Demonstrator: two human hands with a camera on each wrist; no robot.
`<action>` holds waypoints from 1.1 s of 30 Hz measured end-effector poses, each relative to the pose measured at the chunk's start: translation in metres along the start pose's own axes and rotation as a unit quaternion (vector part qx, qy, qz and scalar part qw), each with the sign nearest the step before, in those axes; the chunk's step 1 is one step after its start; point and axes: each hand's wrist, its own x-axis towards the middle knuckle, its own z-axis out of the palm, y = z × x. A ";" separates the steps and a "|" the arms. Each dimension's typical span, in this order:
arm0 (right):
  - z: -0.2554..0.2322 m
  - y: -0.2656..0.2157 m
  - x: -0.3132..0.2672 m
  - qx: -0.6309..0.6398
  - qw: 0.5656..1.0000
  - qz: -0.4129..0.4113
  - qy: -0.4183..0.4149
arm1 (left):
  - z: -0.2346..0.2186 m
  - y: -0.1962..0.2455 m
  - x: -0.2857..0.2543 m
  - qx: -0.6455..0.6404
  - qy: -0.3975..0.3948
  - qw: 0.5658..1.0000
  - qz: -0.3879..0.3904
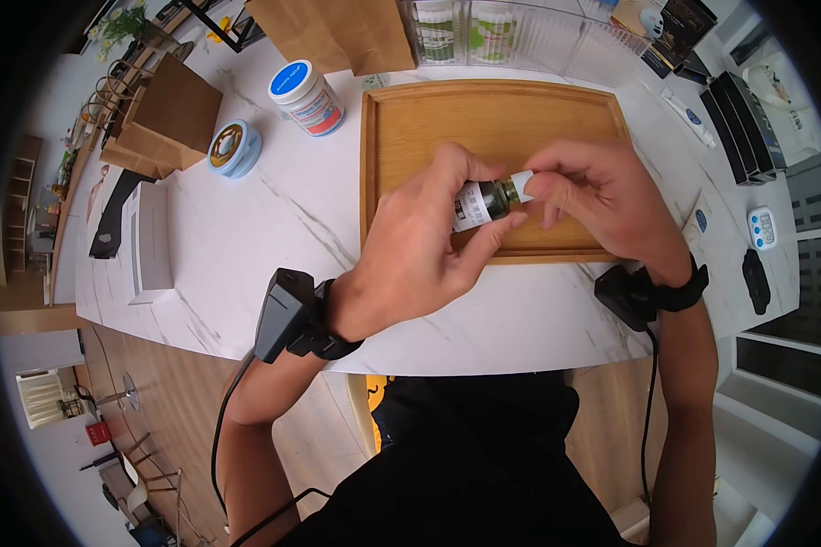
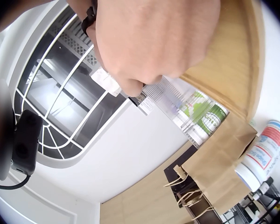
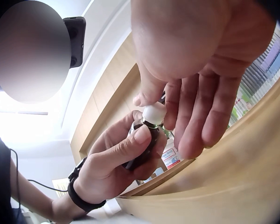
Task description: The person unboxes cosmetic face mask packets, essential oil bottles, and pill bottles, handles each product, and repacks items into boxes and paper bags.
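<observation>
My left hand (image 1: 409, 235) grips a small dark green glass bottle (image 1: 494, 200) with a white printed label, tilted over the wooden tray (image 1: 447, 114). Its white cap (image 3: 154, 113) points toward my right hand (image 1: 604, 190). Thumb and forefinger of that hand pinch the cap, while its other fingers extend beside it in the right wrist view. In the left wrist view, the back of the left hand (image 2: 154, 37) hides the bottle.
Left of the tray stand a white tub with a blue lid (image 1: 306, 98) and a round light-blue container (image 1: 234, 149). Brown paper bags (image 1: 169, 114) and a clear organizer (image 1: 529, 36) stand behind. A white timer (image 1: 762, 228) lies at right.
</observation>
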 end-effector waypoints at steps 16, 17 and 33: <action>0.000 -0.002 0.000 -0.093 0.995 -0.042 0.022 | 0.001 -0.001 0.002 0.004 0.012 1.000 0.008; 0.000 -0.002 0.000 -0.094 0.994 -0.041 0.022 | 0.001 -0.002 0.002 0.009 0.015 1.000 0.014; 0.001 -0.001 0.001 -0.085 0.994 -0.063 0.027 | 0.003 -0.002 0.001 0.006 -0.003 1.000 0.005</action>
